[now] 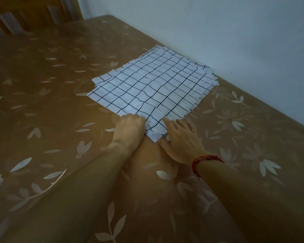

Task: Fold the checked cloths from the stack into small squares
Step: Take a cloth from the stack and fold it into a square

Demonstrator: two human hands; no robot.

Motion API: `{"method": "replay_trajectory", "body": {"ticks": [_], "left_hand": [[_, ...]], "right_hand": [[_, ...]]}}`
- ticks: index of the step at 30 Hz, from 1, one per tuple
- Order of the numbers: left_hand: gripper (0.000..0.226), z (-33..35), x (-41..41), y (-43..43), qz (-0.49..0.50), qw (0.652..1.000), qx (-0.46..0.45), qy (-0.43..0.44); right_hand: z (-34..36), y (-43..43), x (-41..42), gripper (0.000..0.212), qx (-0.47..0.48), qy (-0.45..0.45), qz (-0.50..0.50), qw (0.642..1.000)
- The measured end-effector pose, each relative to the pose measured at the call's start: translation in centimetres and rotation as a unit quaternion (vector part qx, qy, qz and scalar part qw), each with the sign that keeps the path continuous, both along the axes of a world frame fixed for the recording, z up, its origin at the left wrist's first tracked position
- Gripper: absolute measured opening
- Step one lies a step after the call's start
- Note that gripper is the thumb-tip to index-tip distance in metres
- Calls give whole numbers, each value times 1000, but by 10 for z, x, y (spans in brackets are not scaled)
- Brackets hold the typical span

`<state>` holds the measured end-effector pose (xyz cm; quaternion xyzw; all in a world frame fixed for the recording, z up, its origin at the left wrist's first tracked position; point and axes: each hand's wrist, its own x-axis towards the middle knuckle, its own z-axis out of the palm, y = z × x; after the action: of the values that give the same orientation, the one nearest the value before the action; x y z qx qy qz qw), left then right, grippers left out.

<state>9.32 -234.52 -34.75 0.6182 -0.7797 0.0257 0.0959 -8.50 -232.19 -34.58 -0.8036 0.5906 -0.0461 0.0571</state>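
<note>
Meeting at the stack's (153, 85) near corner, left hand (128, 128) seemingly pinches its edge, right hand (181, 142) rests flat.

No legible text or labels.

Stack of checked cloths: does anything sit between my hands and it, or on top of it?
Nothing visible does. The left hand is curled at the near corner of the stack, its fingertips hidden; the right hand lies flat on that corner. Nothing rests on top.
</note>
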Motion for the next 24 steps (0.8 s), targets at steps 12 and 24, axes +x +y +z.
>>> {"method": "replay_trajectory", "body": {"ticks": [12,24], "left_hand": [[13,43,-2,86,-71,992,-60,86],[52,76,4,188,-112,988,36,96]], "right_hand": [[30,57,-18,36,-126,-42,-38,990],[88,152,-53,28,-11,-141,-65,988]]}}
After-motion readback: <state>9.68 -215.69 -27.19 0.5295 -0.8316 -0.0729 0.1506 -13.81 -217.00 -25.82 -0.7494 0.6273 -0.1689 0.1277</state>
